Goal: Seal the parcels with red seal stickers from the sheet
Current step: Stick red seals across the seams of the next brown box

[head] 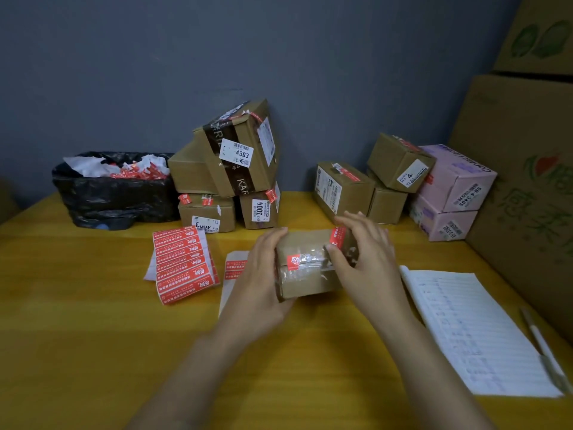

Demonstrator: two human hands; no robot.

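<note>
Taped cardboard parcel [310,265] at centre of yellow table [77,305], resting on it or lifted slightly, hard to tell. Long axis 9 to 3 o'clock. Red seal sticker [338,237] wrapped over top edge at 3 o'clock end, second sticker [293,262] on near face. Gripped at 9 o'clock end by left hand [263,274], fingers curled round. Right hand [362,259] on 3 o'clock end, nearer the edge sticker, thumb pinching against it. Probably pressing-down step. Sticker sheet [183,265] at 9 o'clock, near left hand. Sealed parcels [229,169] at 11, bin bag [114,193] at 10, notebook [474,330] at 4.
</note>
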